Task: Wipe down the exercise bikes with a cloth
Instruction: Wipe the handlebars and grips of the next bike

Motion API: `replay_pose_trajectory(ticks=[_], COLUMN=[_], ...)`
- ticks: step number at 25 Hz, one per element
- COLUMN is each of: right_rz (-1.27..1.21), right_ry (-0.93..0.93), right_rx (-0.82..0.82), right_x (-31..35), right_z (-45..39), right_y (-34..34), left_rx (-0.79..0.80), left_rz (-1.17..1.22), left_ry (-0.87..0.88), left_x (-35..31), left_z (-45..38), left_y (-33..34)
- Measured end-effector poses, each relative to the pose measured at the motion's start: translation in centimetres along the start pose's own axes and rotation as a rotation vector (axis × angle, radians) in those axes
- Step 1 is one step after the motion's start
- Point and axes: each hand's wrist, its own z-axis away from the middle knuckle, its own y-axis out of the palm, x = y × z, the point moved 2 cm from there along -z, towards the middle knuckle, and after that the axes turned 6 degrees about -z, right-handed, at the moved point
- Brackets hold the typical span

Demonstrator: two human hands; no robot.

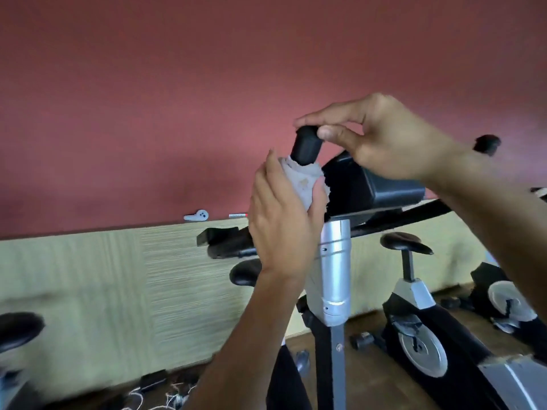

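While wrapped round the black rubber handlebar grip (305, 147), the crumpled grey cloth (305, 184) is gripped by the left hand (281, 220), mostly hidden behind its fingers. Grip's tip is pinched by right hand (381, 137). Silver bike post (334, 270) stands below; black console (370, 184) partly blocked; bkgd bikes blurred.

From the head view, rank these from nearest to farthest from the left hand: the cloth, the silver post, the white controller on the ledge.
1. Cloth, gripped in the left hand.
2. Silver post, just right of it.
3. White controller, on the ledge to the left, behind.
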Motion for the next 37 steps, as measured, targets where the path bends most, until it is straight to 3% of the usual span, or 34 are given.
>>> replay_pose_trajectory(ticks=[8,14,17,22,27,37], right_rz=[-0.094,-0.054,-0.031,-0.21,-0.35,-0.34], right_ry=[-0.234,-0.323,-0.322,-0.27,-0.226,-0.238], right_rx=[0.057,0.072,0.086,0.026,-0.029,-0.195], right_x=[-2.1,-2.5,-2.9,-2.6,-3.0,-2.6], right_z=[-1.1,-1.5,-2.2,-2.1,-1.9,-1.1], right_y=[-0.6,-0.4,-0.3,0.0,0.4,2.2], left_rx=[-0.219,-0.214,-0.228,-0.237,-0.217,-0.163], left_rz=[-0.265,-0.27,-0.266,-0.202,-0.218,-0.192], left_ry=[-0.025,-0.057,-0.058,-0.1,-0.101,-0.083], left_x=[-2.9,-3.2,-4.0,-1.8,-3.8,-2.9], left_z=[-1.6,-1.1,-2.6,1.3,-1.8,-0.8], left_y=[1.1,1.1,1.1,1.6,1.4,1.0])
